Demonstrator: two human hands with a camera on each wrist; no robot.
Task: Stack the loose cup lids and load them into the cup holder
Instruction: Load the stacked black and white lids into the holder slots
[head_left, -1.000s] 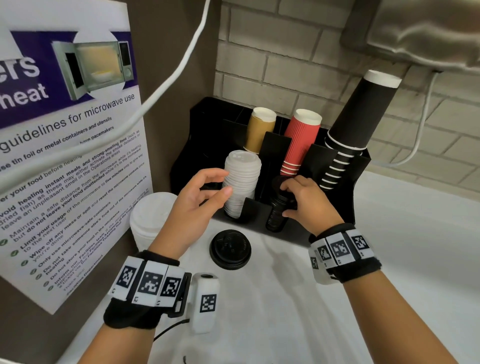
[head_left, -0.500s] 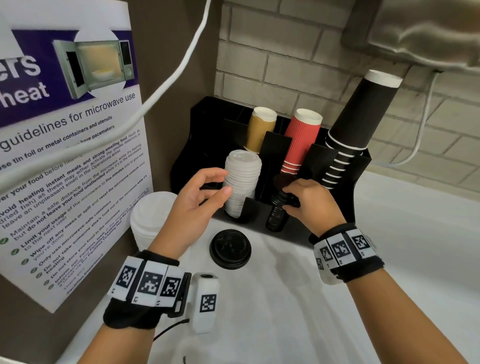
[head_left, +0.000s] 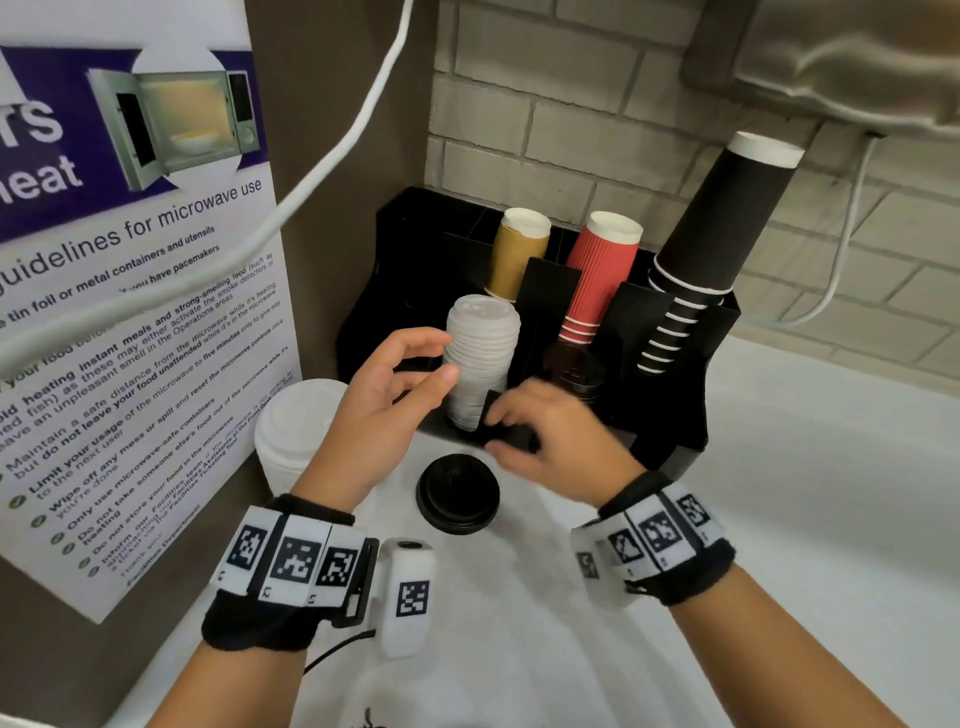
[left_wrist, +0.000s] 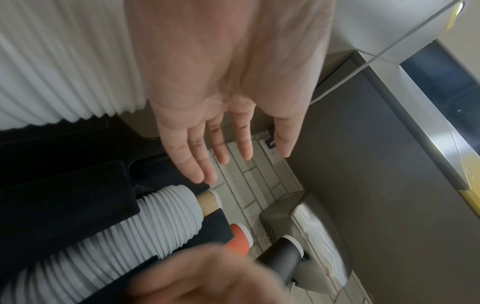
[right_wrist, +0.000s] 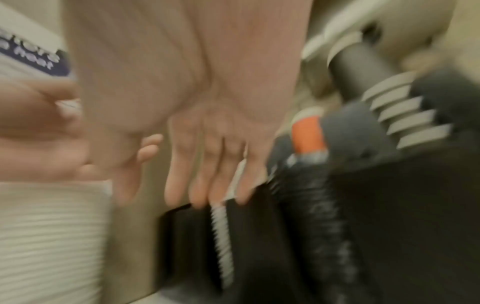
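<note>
The black cup holder (head_left: 670, 415) stands in the counter's back corner. Its left front slot holds a white lid stack (head_left: 480, 358), and a black lid stack (head_left: 574, 371) sits in the slot to the right. A loose black lid (head_left: 458, 493) lies on the counter in front. My left hand (head_left: 441, 356) hovers open beside the white stack, fingers straight in the left wrist view (left_wrist: 221, 148). My right hand (head_left: 498, 436), blurred, is empty with relaxed fingers (right_wrist: 205, 185) over the holder's front edge, just beyond the loose black lid.
A second white lid stack (head_left: 298, 436) stands on the counter at the left, against the poster board (head_left: 130, 312). Tan (head_left: 519, 249), red (head_left: 600, 270) and black cups (head_left: 727, 218) fill the holder's back slots. A white cable (head_left: 332, 161) crosses overhead.
My right hand has let go of the black lid stack in the holder and swung left and toward me. The left hand has stayed where it was.
</note>
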